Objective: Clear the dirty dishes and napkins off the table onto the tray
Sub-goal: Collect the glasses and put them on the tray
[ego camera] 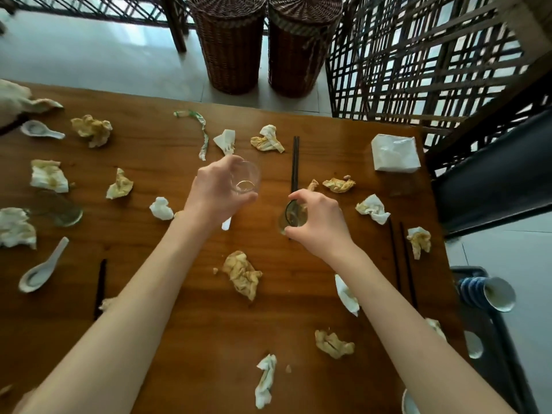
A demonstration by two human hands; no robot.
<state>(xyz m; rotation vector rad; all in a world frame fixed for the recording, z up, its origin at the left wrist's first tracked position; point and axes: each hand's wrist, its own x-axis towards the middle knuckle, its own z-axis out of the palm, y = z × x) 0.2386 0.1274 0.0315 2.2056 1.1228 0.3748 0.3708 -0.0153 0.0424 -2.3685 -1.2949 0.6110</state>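
My left hand (216,189) grips a clear drinking glass (246,179) above the middle of the wooden table (185,333). My right hand (318,221) holds a second clear glass (291,218) by its rim, just right of the first. Several crumpled stained napkins lie scattered, one (242,273) below my hands and one (91,130) at the far left. Two white ceramic spoons (40,271) (38,130) lie at the left, near a third glass (58,209) lying on its side. Black chopsticks (295,162) lie past my right hand. The dark tray (490,327) stands at the table's right edge.
On the tray lies a blue-striped cup (487,292) on its side. A white napkin pack (394,152) sits at the table's far right corner. More chopsticks (403,258) lie at the right. Two wicker baskets (230,46) and a lattice screen (418,55) stand beyond the table.
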